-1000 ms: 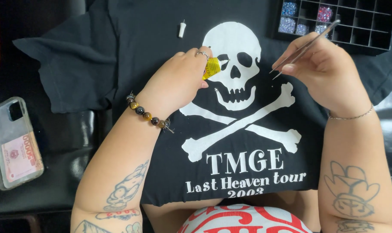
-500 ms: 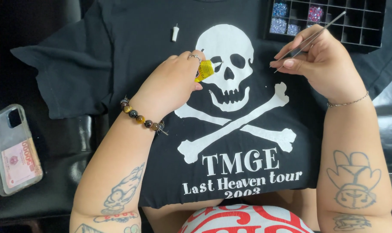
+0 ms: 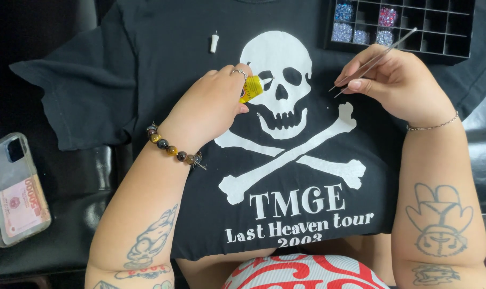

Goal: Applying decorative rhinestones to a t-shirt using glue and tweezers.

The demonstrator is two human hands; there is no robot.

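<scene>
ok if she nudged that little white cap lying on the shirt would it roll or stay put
The white cap looks small and tapered, lying on its side, so it would probably roll in a curve rather than straight. It rests on the soft black shirt, which would likely slow it quickly. It seems light, so even a slight brush from the left hand might shift it.

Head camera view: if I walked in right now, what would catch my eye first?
The big white skull and crossbones print on the black T-shirt spread across the middle. Over the skull's eye socket, the left hand pinches a small yellow glue tube, while the right hand holds thin metal tweezers. A black compartment tray with sparkling rhinestones sits top right.
</scene>
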